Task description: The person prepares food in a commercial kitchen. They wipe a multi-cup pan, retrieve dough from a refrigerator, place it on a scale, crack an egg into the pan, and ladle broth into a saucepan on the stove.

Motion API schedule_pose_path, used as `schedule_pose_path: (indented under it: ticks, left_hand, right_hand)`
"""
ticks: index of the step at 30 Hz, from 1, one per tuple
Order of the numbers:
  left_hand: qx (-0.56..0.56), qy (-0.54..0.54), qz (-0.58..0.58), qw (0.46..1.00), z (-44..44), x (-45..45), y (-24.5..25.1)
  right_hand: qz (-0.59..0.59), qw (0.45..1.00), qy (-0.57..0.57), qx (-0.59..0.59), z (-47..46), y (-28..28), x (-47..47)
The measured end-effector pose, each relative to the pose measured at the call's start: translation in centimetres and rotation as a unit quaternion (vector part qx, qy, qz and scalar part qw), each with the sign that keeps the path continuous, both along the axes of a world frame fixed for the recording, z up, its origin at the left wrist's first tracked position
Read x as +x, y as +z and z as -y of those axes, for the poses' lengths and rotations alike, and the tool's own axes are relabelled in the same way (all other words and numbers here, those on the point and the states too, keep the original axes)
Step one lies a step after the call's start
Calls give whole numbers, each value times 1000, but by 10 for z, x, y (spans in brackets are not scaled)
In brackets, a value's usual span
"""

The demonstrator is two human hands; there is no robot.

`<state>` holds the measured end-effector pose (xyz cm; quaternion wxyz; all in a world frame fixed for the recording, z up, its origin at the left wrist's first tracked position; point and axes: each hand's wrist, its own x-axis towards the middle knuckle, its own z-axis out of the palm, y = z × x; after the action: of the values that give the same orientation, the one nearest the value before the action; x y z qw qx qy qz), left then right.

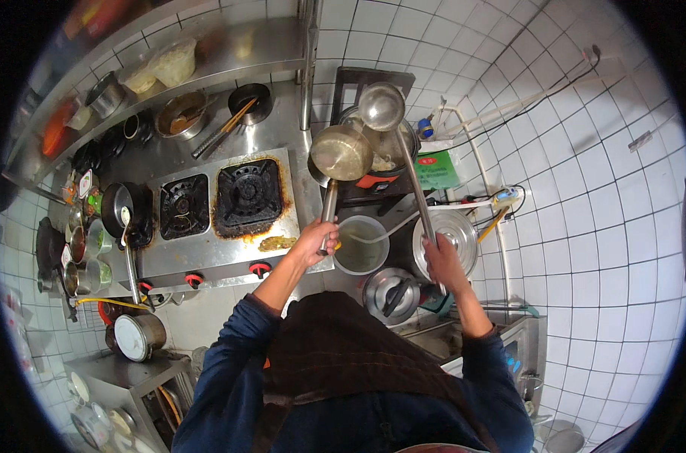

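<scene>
My left hand (316, 242) grips the handle of a small metal saucepan (342, 154), held out to the right of the stove; its bowl looks greyish and shiny, and how much it contains is hard to judge. In my right hand (445, 261) is the long handle of a metal ladle (381, 107). The ladle's bowl is up above a cooking pot (389, 148), partly covering it. Pale pieces in liquid show inside that pot, which rests on an orange-fronted electric cooker (377, 181) on a dark wooden chair (343, 85).
Left is a stainless gas stove (246, 195) with several burners and a frying pan (119, 209) holding a spoon. Below the chair stand a white bucket (363, 249) of liquid with a hose, a lidded pot (393, 294) and a large metal lid (453, 240). Power cables (507, 195) run along the right wall.
</scene>
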<state>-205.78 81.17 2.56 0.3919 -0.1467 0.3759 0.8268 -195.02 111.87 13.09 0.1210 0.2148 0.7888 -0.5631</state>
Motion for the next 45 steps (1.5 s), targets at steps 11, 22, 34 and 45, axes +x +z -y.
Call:
schedule_pose_path:
  ticks: [11,22,34,45]
  left_hand:
    - [-51,12,-21,998,48,64,62]
    - [-46,43,-10,998,63,78,75]
    - [-18,18,-3,1000,56,54,51]
    - [-3,-7,6,1000,17,16,7]
  right_hand:
    - [31,996,-9,-85,-28,-134,-144]
    - [134,953,-47,-269,-26,-157,-181]
    - [178,832,-113,-513,-73,-92,-153]
    - [152,864,-88,-472,-80,4,-102]
